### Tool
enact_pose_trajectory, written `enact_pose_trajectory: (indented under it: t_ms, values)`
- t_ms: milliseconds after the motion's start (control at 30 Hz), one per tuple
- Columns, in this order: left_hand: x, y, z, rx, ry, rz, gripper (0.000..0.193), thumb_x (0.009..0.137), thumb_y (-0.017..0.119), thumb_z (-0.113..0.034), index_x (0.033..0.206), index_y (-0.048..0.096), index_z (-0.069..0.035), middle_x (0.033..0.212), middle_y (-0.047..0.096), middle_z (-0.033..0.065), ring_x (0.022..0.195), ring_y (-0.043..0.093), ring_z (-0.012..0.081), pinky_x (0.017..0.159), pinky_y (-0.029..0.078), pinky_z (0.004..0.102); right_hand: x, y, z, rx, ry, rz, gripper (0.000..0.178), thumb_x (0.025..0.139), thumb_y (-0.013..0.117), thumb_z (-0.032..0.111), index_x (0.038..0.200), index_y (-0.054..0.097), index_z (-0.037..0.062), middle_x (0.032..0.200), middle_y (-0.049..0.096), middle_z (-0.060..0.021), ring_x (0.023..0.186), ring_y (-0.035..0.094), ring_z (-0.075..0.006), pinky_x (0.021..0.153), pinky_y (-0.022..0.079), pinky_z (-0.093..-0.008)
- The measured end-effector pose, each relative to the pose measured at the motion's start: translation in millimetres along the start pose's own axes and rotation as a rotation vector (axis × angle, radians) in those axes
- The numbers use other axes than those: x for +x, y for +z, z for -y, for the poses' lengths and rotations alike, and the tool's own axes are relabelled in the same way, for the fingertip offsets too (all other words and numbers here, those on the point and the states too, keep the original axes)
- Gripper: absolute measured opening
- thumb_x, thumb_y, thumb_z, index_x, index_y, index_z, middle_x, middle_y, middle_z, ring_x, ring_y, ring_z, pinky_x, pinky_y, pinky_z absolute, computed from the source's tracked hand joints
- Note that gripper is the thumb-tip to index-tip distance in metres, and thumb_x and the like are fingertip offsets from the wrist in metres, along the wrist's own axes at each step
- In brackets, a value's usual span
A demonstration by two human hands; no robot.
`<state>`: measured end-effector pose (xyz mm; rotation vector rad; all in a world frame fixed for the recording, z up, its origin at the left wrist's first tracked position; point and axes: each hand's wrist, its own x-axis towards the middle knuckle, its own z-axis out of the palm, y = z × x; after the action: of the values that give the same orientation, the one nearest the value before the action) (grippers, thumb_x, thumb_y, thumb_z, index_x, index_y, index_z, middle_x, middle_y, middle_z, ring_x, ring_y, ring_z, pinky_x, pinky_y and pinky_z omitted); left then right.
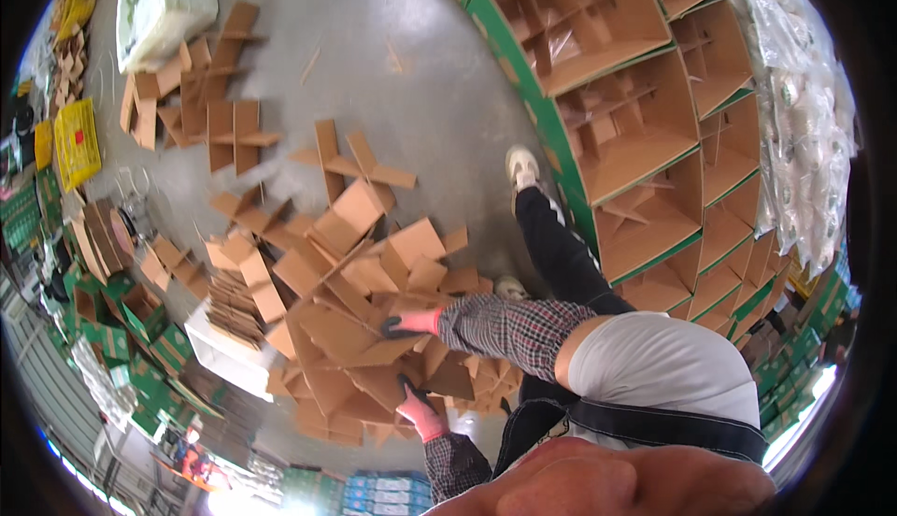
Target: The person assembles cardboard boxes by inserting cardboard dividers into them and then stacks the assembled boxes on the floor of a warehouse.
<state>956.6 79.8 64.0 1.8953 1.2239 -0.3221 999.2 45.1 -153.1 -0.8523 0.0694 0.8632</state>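
A heap of brown cardboard dividers (360, 278), slotted and crossed panels, lies on the floor in front of me. My right hand (414, 322), in a pink glove with dark fingers, closes on the upper edge of a large cardboard divider (341, 336) on the heap. Lower down, my left hand (422, 413), gloved alike, grips the near side of the same cluster, its dark thumb pointing up. The panels hide part of the fingers on both hands. Checked sleeves cover my forearms.
Open green-and-brown cartons (626, 133) with dividers inside stand stacked at the right, beside clear plastic-wrapped goods (804, 142). A white bin (229, 352) beside flat cardboard stands left of the heap. Loose dividers (234, 133) and a white plastic-lined container (163, 11) lie farther off.
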Motion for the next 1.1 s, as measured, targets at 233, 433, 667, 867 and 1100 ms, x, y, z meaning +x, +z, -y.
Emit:
enact_pose_trajectory:
  t_ms: [233, 433, 667, 867, 1100]
  values:
    - [-74, 40, -210, 0.126, 0.027, 0.034, 0.042, 0.085, 0.053, -0.029, 0.105, 0.055, 0.008, 0.091, 0.058, 0.0084, 0.071, 0.052, 0.0154, 0.061, 0.046, 0.0298, -62, -40, 303, 0.134, 0.43, 0.168, 0.072, 0.073, 0.06, 0.049, 0.131, 0.033, 0.0182, 0.121, 0.046, -0.0008, 0.106, 0.043, -0.0124, 0.079, 0.043, -0.0314]
    - [-72, 64, -362, -0.002, 0.253, 0.219, 0.038, 0.083, 0.054, -0.024, 0.104, 0.054, 0.008, 0.091, 0.059, 0.012, 0.072, 0.052, 0.0202, 0.066, 0.045, 0.0326, -84, -58, 469, 0.115, 0.18, 0.001, 0.067, 0.079, 0.055, 0.044, 0.135, 0.027, 0.0198, 0.133, 0.035, -0.0003, 0.119, 0.033, -0.0133, 0.088, 0.038, -0.0318]
    - [-12, 96, -526, 0.041, 0.627, 0.4, 0.034, 0.082, 0.055, -0.018, 0.107, 0.051, 0.005, 0.096, 0.058, 0.0154, 0.079, 0.054, 0.0252, 0.073, 0.044, 0.0353, -18, -96, 600, 0.167, 0.07, -0.018, 0.062, 0.083, 0.052, 0.039, 0.135, 0.026, 0.0171, 0.134, 0.034, 0.0, 0.12, 0.032, -0.0126, 0.092, 0.034, -0.0299]
    - [65, 128, -660, 0.863, 1.072, 0.592, 0.04, 0.077, 0.059, -0.015, 0.113, 0.049, -0.003, 0.089, 0.06, 0.0165, 0.074, 0.056, 0.0265, 0.067, 0.045, 0.0359, 8, -142, 700, 0.302, -0.118, -0.255, 0.059, 0.086, 0.049, 0.036, 0.136, 0.025, 0.0149, 0.135, 0.033, 0.0003, 0.12, 0.032, -0.0119, 0.095, 0.031, -0.0283]
    - [160, 270, -769, 1.133, 1.526, 0.709, 0.037, 0.086, 0.049, -0.02, 0.123, 0.046, -0.021, 0.09, 0.062, 0.0159, 0.078, 0.06, 0.0321, 0.068, 0.047, 0.0405, -2, -216, 807, 0.502, -0.592, -0.632, 0.052, 0.09, 0.044, 0.031, 0.135, 0.027, 0.0095, 0.134, 0.034, 0.0003, 0.12, 0.033, -0.0104, 0.098, 0.027, -0.0255]
